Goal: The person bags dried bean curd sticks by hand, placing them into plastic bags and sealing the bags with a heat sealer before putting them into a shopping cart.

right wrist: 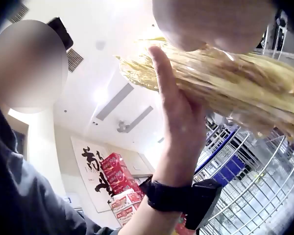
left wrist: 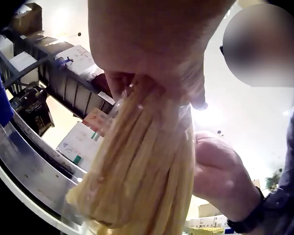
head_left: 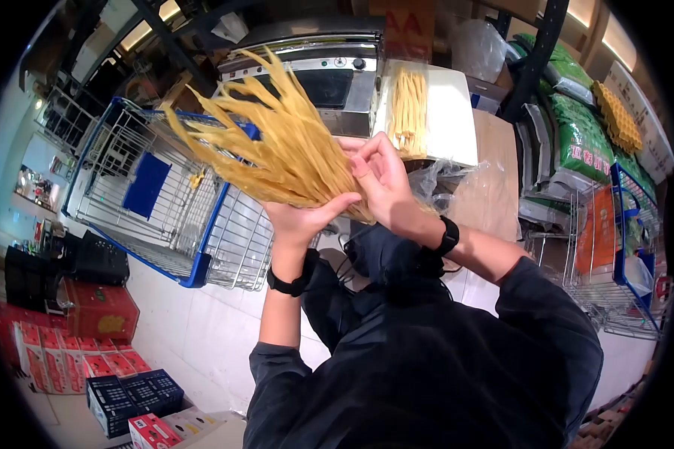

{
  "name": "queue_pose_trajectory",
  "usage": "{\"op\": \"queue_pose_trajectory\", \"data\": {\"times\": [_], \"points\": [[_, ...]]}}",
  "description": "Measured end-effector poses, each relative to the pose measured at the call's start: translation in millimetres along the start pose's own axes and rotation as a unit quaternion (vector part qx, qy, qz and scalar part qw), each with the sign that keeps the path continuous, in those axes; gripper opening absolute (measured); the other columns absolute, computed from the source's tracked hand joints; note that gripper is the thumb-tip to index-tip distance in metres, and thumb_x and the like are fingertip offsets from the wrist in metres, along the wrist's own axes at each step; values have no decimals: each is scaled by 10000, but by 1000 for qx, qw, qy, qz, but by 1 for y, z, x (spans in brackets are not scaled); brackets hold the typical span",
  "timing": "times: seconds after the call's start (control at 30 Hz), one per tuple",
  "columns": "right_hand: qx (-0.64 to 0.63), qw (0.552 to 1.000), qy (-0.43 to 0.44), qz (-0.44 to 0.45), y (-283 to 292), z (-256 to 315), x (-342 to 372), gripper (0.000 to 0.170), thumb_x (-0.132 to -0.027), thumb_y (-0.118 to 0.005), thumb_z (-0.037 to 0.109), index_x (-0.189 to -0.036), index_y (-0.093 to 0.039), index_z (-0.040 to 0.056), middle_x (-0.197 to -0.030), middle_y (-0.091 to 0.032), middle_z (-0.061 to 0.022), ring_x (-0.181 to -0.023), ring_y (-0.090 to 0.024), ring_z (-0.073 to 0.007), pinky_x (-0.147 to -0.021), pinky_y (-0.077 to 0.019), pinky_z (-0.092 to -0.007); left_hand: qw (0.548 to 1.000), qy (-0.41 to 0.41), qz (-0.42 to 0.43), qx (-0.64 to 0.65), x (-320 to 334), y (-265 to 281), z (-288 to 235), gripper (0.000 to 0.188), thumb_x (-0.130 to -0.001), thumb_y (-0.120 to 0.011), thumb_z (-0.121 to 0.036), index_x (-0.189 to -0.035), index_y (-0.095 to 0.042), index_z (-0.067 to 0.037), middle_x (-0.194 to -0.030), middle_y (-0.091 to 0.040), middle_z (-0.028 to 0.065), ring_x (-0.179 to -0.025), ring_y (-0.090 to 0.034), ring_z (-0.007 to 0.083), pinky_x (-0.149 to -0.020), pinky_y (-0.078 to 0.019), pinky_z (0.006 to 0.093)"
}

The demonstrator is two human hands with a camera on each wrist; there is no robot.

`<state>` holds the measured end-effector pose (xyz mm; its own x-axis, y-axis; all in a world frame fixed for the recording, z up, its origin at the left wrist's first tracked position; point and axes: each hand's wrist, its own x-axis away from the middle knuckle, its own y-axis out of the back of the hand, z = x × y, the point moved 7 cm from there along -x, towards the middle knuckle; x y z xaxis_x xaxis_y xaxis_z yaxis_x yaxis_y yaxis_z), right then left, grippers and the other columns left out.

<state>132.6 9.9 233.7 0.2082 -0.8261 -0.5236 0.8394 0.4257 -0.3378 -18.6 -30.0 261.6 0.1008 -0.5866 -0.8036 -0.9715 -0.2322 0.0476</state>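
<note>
A clear plastic bag of long yellow dried yuba sticks (head_left: 277,142) is held up in front of the body, its fanned, ragged end pointing away to the upper left. My left hand (head_left: 296,221) grips it from below near the narrow end, thumb laid across the top. Curled fingers of my right hand (head_left: 386,179) pinch the bag at its right side near that same end. In the left wrist view, the sticks (left wrist: 147,161) show through shiny film under the left hand (left wrist: 147,49). The right wrist view shows the left thumb up along the bag (right wrist: 235,83).
A blue-edged wire shopping cart (head_left: 236,239) stands under and left of the bag. Behind are a steel oven (head_left: 359,101) and a white board (head_left: 449,112) bearing another bundle of yellow sticks (head_left: 408,105). Green sacks (head_left: 580,135) and another cart (head_left: 614,262) line the right; boxes (head_left: 135,400) sit lower left.
</note>
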Motion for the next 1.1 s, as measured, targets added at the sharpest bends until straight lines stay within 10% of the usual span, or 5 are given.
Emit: {"op": "queue_pose_trajectory", "data": {"times": [0.27,0.57,0.7,0.83,1.1], "points": [[37,997,21,-71,12,10,3,81,-1104,-492,59,-1081,-422,26,-1323,-640,-241,-1187,-621,-192,-1047,-488,-346,996,13,13,-83,-12,-9,2,660,-657,-1000,-386,-1101,-720,14,-995,-787,115,-915,-780,249,-815,-604,346],[-39,977,-61,-200,36,-13,8,99,-1105,-528,94,-1067,-449,49,-1138,-670,-139,-953,-605,-113,-885,-509,-283,963,140,169,-157,-27,-24,-16,811,-826,-886,-320,-1381,-417,40,-1128,-723,253,-1047,-727,411,-853,-578,434],[-72,980,-42,-182,38,-14,4,111,-1111,-524,112,-1060,-445,53,-981,-654,-80,-860,-597,-86,-795,-503,-255,964,179,196,-24,-24,-17,-23,826,-838,-864,-119,-1476,-367,46,-1157,-710,168,-929,-715,223,-748,-578,318],[-98,978,-37,-179,36,-3,2,129,-1112,-526,127,-1061,-436,51,-963,-652,-76,-842,-597,-83,-772,-512,-260,953,248,120,121,-13,2,-5,321,-906,-756,56,-1199,-626,66,-1070,-716,125,-893,-708,153,-763,-582,272],[-86,978,-34,-187,33,8,-1,126,-1113,-521,122,-1061,-431,51,-1017,-669,-94,-852,-612,-91,-785,-523,-262,985,164,50,13,-4,-5,-15,83,-965,-707,15,-1025,-666,57,-1023,-720,107,-871,-700,148,-754,-575,271]]}}
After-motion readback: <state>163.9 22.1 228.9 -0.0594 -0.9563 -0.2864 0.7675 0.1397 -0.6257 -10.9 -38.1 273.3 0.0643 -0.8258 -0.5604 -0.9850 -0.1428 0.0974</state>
